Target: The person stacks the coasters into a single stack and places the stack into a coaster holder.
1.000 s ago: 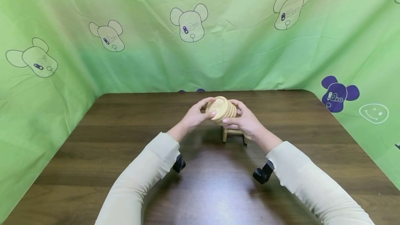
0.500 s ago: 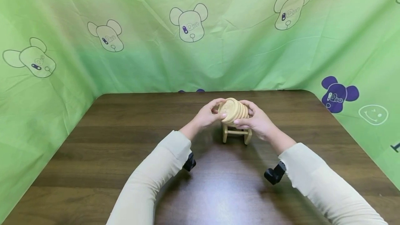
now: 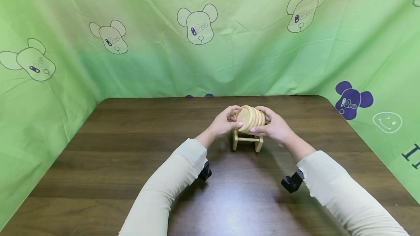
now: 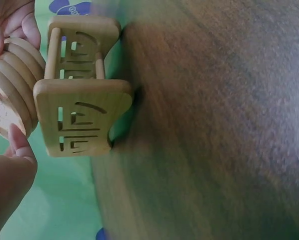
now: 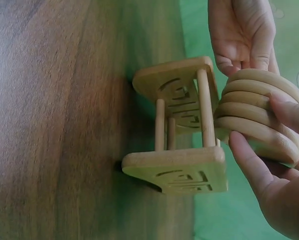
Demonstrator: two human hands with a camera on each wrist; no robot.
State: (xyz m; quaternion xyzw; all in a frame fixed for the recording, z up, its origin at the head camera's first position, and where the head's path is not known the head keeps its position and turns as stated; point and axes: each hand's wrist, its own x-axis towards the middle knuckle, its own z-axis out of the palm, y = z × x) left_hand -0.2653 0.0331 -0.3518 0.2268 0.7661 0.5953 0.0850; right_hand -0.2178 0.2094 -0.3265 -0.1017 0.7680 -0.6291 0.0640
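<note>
Several round wooden coasters (image 3: 252,118) are held together as a tilted stack between my two hands. My left hand (image 3: 223,123) pinches the stack's left end, thumb on the front face. At the other end my right hand (image 3: 277,128) grips with thumb and fingers on the rims. Just under the stack stands a wooden coaster holder (image 3: 248,140), with slotted side panels and round rods. In the right wrist view the coasters (image 5: 257,112) lie close to the holder's upper rods (image 5: 206,107); whether they touch cannot be told.
The holder stands on a dark brown wooden table (image 3: 137,163). A green cloth (image 3: 157,65) with printed bear heads hangs behind the table and along both sides. Black wrist cameras (image 3: 292,182) hang below both sleeves.
Both hands have carried the coaster stack to the right and slightly down, to a place over the holder. More of the holder's front shows now. The holder stays about where it was.
</note>
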